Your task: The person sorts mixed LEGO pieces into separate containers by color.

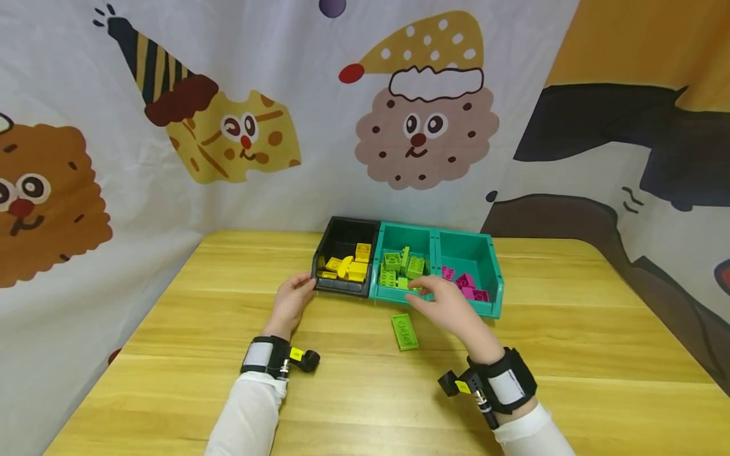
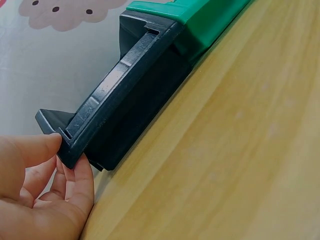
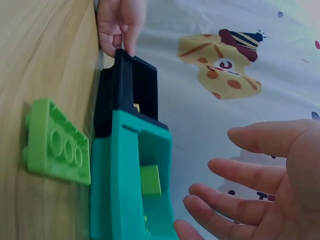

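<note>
Three bins stand in a row on the wooden table. The black bin holds yellow bricks. The middle teal bin holds green bricks, and the right teal bin holds pink bricks. My left hand pinches the black bin's front left corner between thumb and fingers. Over the middle bin's front edge hovers my right hand, fingers spread and empty. A flat green brick lies on the table just in front of the bins, below that hand.
A cartoon-printed cloth hangs right behind the bins and along the left side. Bare tabletop stretches to the left, right and front of the bins. A camera is strapped to each wrist.
</note>
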Tool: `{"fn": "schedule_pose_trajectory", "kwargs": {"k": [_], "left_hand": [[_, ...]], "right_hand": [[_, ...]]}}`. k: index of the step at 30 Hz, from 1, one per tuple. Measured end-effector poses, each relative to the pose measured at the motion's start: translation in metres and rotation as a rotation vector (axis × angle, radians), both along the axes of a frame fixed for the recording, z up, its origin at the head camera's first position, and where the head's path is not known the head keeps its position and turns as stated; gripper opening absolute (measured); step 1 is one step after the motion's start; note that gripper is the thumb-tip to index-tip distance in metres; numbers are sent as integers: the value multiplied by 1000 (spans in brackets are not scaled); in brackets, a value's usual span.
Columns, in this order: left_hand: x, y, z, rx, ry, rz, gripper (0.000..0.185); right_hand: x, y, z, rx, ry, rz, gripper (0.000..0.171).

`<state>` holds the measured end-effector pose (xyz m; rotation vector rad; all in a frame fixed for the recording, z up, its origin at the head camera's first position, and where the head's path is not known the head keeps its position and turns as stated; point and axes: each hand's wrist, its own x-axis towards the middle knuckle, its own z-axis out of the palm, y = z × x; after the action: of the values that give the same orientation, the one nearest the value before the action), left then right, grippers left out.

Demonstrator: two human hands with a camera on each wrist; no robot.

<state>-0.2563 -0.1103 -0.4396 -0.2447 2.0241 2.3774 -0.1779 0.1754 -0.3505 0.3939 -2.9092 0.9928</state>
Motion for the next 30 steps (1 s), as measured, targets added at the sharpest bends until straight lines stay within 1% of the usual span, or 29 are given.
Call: {"fn": "schedule_pose_trajectory", "kwargs": {"k": [3, 8, 11, 13, 16, 21, 30], "left_hand": [[1, -1, 0, 13, 7, 10, 36], [0, -1, -2, 30, 12, 16, 36], [0, -1, -2, 27, 15, 10, 37], [0, 0, -2, 25, 13, 11, 36], [0, 0, -2, 24, 15, 9, 37], [0, 0, -2, 22, 13, 11, 36], [-1, 0, -2, 20, 9, 4, 36]], "right_hand": [[4, 5, -4, 44, -11, 8, 39], [10, 4, -9, 160, -59, 48, 57], [14, -1, -13, 218, -95, 68, 61], [15, -6, -16, 247, -102, 83, 63], [17, -12, -21, 269, -98, 87, 63], [17, -18, -28, 268, -100, 74, 62], [14, -21, -38, 279, -167, 33, 65]]}}
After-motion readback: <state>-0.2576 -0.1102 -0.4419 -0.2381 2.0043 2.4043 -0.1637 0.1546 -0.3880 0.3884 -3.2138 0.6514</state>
